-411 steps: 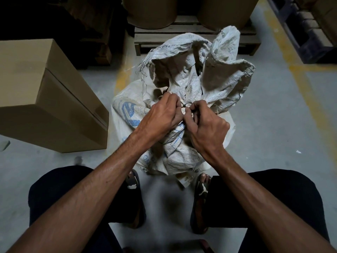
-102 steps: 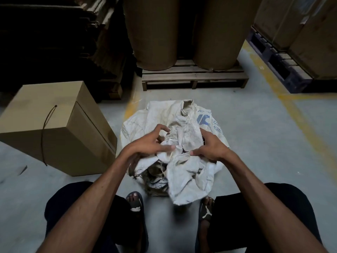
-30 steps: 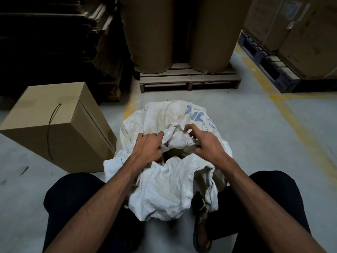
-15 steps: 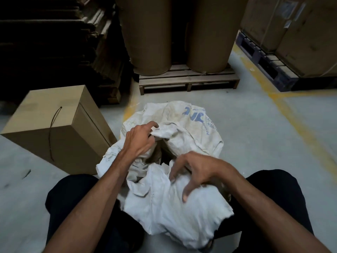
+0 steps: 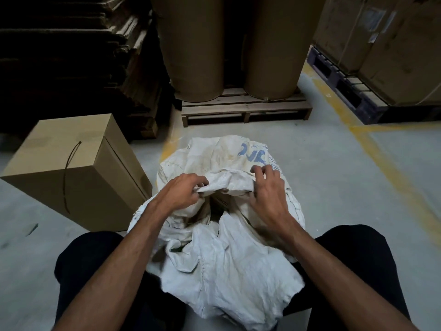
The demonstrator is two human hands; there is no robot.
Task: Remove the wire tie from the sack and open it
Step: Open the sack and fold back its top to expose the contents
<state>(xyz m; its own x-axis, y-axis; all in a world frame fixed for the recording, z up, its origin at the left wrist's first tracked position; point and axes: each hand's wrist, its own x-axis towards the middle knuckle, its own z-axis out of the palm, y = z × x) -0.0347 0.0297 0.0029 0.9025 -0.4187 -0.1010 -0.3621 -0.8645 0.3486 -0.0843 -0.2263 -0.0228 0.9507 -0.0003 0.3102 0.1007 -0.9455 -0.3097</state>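
A white woven sack with blue print stands on the floor between my knees, its mouth spread open with a dark gap in the middle. My left hand pinches the far rim of the mouth. My right hand holds the same rim further right, thumb under the fold and fingers curled over it. The near rim is folded down toward me over the sack's front. The dark wire tie lies on top of the cardboard box at my left and hangs down its side.
Two tall brown paper rolls stand on a wooden pallet ahead. A dark pallet with boxes sits at the back right. Flattened cardboard is stacked at the back left. Yellow lines cross the grey floor.
My right hand has left the near flap and moved up to the far rim beside my left hand. The sack's mouth gapes wider than a second ago.
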